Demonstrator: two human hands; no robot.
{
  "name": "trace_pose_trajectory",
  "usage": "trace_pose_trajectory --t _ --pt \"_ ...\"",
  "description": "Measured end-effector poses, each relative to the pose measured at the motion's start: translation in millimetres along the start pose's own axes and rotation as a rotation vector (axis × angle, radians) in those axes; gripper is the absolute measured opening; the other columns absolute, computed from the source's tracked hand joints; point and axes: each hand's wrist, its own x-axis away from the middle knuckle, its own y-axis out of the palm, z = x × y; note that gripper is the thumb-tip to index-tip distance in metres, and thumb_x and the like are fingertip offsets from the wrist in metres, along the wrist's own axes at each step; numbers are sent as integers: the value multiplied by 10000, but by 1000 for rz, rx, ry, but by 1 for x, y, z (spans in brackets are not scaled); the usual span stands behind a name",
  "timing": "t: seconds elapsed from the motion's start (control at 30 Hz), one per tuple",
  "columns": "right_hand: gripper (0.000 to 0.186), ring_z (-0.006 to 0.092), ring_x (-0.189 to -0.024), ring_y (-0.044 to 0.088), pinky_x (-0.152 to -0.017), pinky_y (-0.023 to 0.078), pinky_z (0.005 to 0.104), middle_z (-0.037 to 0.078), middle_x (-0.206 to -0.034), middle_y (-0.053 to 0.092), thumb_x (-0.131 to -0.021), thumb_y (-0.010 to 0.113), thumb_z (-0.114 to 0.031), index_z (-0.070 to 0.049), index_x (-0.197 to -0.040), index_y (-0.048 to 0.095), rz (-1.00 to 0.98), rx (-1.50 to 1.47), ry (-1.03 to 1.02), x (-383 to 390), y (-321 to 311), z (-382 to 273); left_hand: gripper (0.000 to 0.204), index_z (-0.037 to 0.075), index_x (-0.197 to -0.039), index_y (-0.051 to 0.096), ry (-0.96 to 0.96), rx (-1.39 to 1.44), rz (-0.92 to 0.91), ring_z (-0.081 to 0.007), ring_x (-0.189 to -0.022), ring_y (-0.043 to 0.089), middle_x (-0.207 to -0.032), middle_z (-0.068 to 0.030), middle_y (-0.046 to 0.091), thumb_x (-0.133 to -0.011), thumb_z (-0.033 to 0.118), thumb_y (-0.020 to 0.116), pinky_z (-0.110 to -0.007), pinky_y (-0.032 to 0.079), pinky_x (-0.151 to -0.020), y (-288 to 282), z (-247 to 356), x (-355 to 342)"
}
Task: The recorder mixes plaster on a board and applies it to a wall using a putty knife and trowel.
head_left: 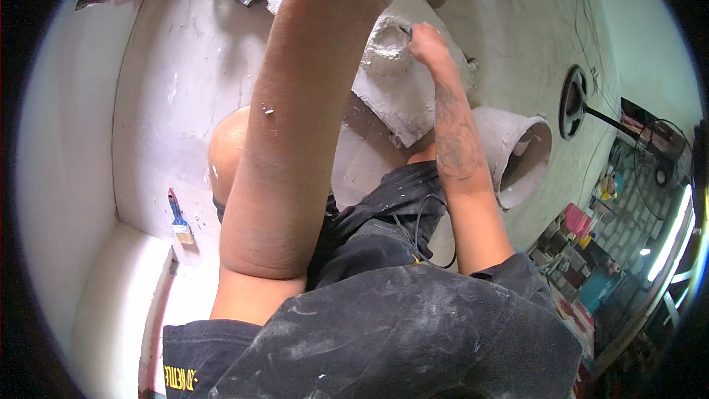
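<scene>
From where I stand, in the head view, the person's right hand has its grip curled closed around a thin dark tool, at a hollowed white powdery heap on the pale board. The left hand is out of sight, so I can't tell its grip. A bucket lies tipped right of the board; a paintbrush lies well left of it.
</scene>
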Motion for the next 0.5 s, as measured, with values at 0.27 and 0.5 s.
trace_pose_trajectory --t 0.27,0.5 --pt "276 327 -1070 562 -876 479 466 116 -1150 559 -790 551 -112 -77 -1059 601 72 93 -14 12 5 -6 169 35 -946 610 -4 -21 51 -183 -839 593 -889 -70 634 -777 42 598 -328 425 -800 1 1 0" --pt "295 308 -1070 549 -865 478 468 96 -1110 554 -760 580 -102 -109 -1054 602 129 139 -57 21 -14 -4 168 49 -936 608 15 -48 57 -182 -827 588 -878 -57 630 -768 44 604 -335 420 -810 2 4 8"
